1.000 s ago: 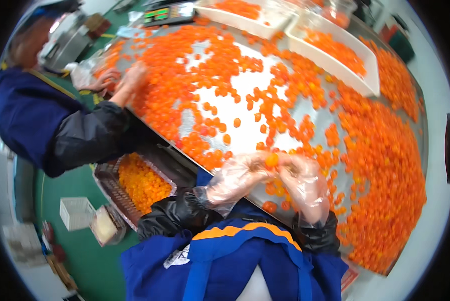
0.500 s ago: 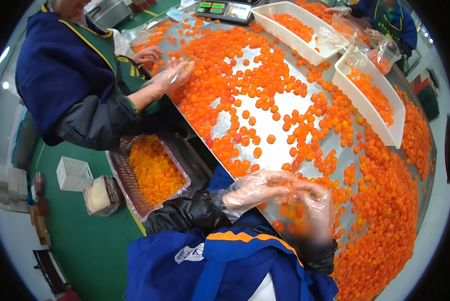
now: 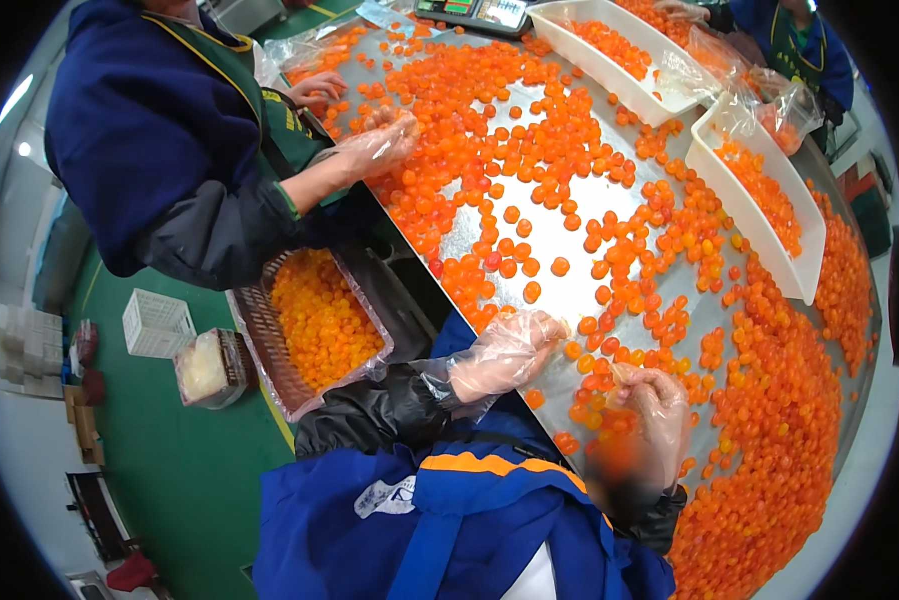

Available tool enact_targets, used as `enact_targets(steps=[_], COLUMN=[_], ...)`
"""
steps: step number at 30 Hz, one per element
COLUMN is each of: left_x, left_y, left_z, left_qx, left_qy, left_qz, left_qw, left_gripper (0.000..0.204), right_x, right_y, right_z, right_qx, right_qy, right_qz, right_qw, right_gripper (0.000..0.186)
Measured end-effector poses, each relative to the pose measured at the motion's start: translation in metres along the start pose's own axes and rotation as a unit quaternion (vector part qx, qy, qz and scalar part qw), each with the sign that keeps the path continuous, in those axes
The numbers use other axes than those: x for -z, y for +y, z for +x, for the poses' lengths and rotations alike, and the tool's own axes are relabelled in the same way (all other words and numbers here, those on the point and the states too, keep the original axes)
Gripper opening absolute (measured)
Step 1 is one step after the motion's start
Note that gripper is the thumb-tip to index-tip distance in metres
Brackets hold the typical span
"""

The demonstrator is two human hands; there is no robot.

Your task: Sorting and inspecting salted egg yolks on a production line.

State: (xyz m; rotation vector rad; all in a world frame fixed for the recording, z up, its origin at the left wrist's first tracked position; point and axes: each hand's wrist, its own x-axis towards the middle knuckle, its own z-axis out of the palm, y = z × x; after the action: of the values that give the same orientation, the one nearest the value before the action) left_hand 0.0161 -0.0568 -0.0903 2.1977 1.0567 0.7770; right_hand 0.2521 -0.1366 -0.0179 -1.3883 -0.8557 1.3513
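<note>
My left hand (image 3: 504, 350), in a clear plastic glove, hovers at the near edge of the steel table (image 3: 524, 240), its fingers curled together; what they hold, if anything, is hidden. My right hand (image 3: 654, 405), gloved too, is to the right and lower, with thumb and fingers pinched over loose orange fruits (image 3: 609, 295); anything inside the pinch is too small to name. Orange and yellow round fruits lie scattered around both hands, with a dense heap (image 3: 769, 450) on the right. A dark blurred patch covers part of the area below my right hand.
A co-worker (image 3: 139, 150) works at left, gloved hand (image 3: 374, 150) among fruits. Another person (image 3: 799, 50) is at back right. White trays (image 3: 704, 170) of fruit and a scale (image 3: 469, 12) stand on the table. A lined crate (image 3: 259, 330) of yellow fruit sits below, beside smaller crates (image 3: 154, 325).
My hands have separated, the left rising, the right moving right; the orange piece earlier between them no longer shows there. The view has shifted, bringing more of the co-workers into it.
</note>
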Motion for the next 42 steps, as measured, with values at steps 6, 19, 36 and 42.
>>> enact_targets(steps=[6,19,36,42], left_x=[-0.007,-0.003,-0.021,-0.011], left_y=[-0.002,0.003,-0.010,-0.004], left_z=[0.001,0.003,0.002,0.003], left_qx=[0.021,0.073,0.064,0.071], left_qy=[-0.020,-0.052,-0.002,-0.038], left_qz=[0.008,-0.021,-0.035,-0.023], left_qw=[1.000,0.996,0.997,0.997], left_gripper=[0.013,0.023,0.011,0.012], right_x=[0.000,-0.002,0.001,0.030], right_y=[-0.001,-0.001,0.000,0.002], right_z=[0.000,-0.003,-0.001,-0.009], right_qx=[-0.012,-0.041,-0.069,-0.044], right_qy=[0.011,-0.004,-0.028,0.049], right_qz=[-0.029,0.045,0.040,0.036], right_qw=[0.999,0.998,0.996,0.997], right_gripper=[0.015,0.013,0.009,0.007])
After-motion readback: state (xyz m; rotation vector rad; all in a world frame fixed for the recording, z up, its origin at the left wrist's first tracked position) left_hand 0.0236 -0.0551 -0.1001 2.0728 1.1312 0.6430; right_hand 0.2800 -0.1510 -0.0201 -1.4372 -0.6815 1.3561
